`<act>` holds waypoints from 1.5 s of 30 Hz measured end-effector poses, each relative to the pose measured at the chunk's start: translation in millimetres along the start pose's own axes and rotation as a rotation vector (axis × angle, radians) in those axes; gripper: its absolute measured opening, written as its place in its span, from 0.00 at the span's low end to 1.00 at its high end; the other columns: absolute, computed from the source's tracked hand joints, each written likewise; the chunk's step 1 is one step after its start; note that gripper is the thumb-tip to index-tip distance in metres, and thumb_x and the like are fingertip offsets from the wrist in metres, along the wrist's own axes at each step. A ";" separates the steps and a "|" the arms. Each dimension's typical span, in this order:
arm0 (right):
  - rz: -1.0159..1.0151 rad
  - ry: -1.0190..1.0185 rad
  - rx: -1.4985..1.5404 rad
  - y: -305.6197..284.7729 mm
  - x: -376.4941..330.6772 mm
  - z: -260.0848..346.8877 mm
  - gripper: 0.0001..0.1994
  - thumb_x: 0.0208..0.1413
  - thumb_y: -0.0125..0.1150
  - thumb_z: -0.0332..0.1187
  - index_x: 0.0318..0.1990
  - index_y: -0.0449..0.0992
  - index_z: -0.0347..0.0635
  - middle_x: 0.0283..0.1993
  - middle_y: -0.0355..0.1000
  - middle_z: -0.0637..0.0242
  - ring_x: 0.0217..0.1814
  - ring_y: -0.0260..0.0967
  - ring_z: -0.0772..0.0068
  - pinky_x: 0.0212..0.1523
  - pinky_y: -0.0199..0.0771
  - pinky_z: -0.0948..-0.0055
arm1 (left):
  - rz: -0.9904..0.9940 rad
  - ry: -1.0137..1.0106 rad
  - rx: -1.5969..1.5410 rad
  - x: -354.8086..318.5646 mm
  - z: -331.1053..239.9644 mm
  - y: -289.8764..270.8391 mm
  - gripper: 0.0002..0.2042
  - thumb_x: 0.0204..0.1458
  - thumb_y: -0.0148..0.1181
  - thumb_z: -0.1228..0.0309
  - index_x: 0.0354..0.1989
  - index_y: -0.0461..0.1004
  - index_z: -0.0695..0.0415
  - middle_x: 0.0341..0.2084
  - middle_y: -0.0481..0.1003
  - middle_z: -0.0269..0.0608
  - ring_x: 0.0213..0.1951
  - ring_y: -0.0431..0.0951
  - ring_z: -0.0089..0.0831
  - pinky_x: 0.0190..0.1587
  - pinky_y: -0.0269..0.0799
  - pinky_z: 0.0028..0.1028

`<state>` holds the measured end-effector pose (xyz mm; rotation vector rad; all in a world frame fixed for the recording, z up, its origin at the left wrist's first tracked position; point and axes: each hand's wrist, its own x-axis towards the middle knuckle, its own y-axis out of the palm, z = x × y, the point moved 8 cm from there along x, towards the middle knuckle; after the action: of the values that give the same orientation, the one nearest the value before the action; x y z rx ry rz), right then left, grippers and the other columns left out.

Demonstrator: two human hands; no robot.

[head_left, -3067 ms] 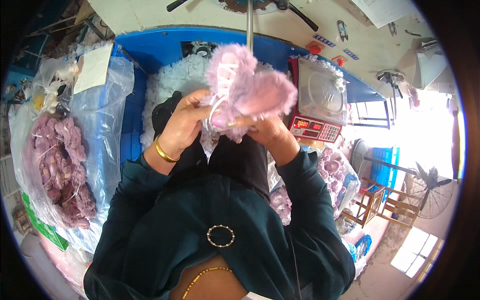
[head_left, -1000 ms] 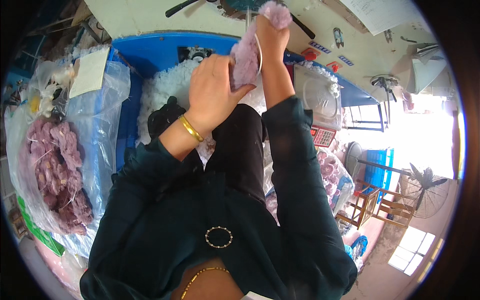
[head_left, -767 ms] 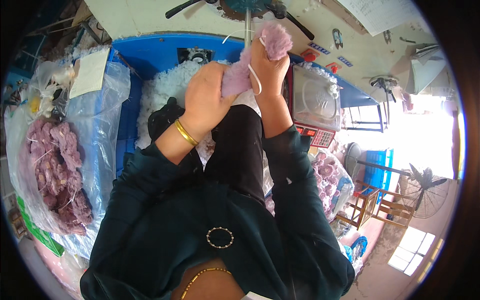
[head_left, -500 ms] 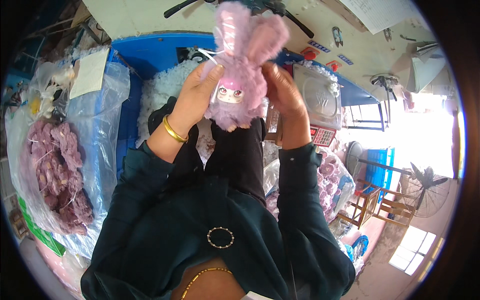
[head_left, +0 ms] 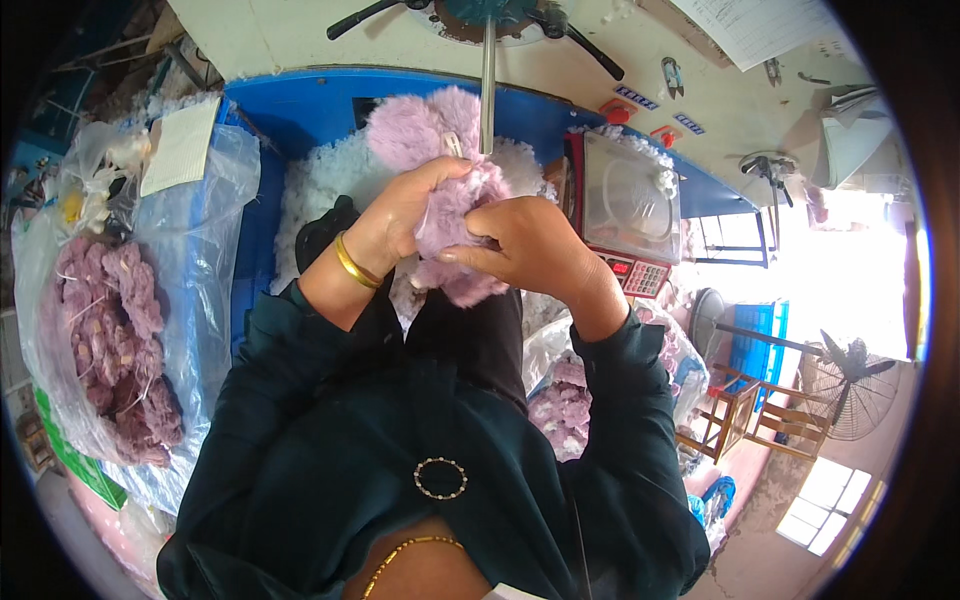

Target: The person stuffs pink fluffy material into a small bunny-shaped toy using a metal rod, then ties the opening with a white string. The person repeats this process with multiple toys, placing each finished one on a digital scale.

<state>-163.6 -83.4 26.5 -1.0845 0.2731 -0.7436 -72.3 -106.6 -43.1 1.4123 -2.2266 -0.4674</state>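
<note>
A lilac plush bunny (head_left: pixel 442 228) is between my hands above my lap, its long furry ears spread up and to the left. My left hand (head_left: pixel 392 215) grips it from the left side, thumb across the top. From the right, my right hand (head_left: pixel 538 245) closes on the body, with thumb and bent fingers pinching the fur. The doll's face is hidden now. A metal tube (head_left: pixel 487 90) comes down from the machine on the table and ends just above the plush. Whether it touches the fur, I cannot tell.
White stuffing (head_left: pixel 320 170) fills the blue-walled bin ahead. At left, a clear bag holds purple plush skins (head_left: pixel 110 330); more plush pieces (head_left: pixel 562 405) lie at lower right. A scale (head_left: pixel 632 205) stands at right. Thread snips (head_left: pixel 672 77) lie on the table.
The bunny has come down from in front of the tube toward my lap and turned, hiding its face. My right hand has moved left across its body. The metal tube is now visible.
</note>
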 end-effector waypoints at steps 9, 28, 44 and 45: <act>-0.589 0.154 -0.189 -52.8 71.0 -66.9 0.11 0.38 0.61 0.39 0.14 0.70 0.45 0.18 0.67 0.58 0.19 0.65 0.50 0.18 0.62 0.57 | -0.450 -0.244 -0.079 15.9 -6.6 2.3 0.23 0.56 0.55 0.53 0.50 0.67 0.60 0.43 0.72 0.40 0.43 0.74 0.27 0.42 0.73 0.30; -0.646 0.165 -0.319 -47.1 67.9 -64.7 0.09 0.40 0.60 0.37 0.17 0.73 0.42 0.18 0.69 0.59 0.21 0.67 0.53 0.21 0.66 0.62 | -0.334 0.115 1.406 -0.8 -40.8 36.2 0.15 0.45 0.65 0.68 0.35 0.67 0.64 0.27 0.72 0.51 0.30 0.75 0.42 0.31 0.70 0.31; -0.600 0.511 -0.193 -55.3 104.3 -107.4 0.13 0.41 0.56 0.42 0.20 0.75 0.41 0.25 0.72 0.53 0.29 0.70 0.48 0.29 0.69 0.57 | -0.437 -0.129 -0.241 42.7 -3.9 -15.2 0.11 0.54 0.60 0.63 0.31 0.73 0.59 0.24 0.73 0.32 0.23 0.72 0.19 0.28 0.69 0.18; -0.647 0.483 -0.199 -51.6 96.7 -103.9 0.13 0.41 0.56 0.42 0.19 0.74 0.41 0.22 0.70 0.53 0.27 0.69 0.47 0.27 0.68 0.58 | -0.464 -0.088 -0.170 33.8 -1.6 -4.3 0.11 0.53 0.61 0.63 0.32 0.74 0.60 0.25 0.75 0.33 0.25 0.73 0.21 0.29 0.70 0.20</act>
<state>-170.7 -233.9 37.8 -1.1803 0.4169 -1.5922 -80.6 -139.1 -37.3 1.8429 -1.8582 -0.8634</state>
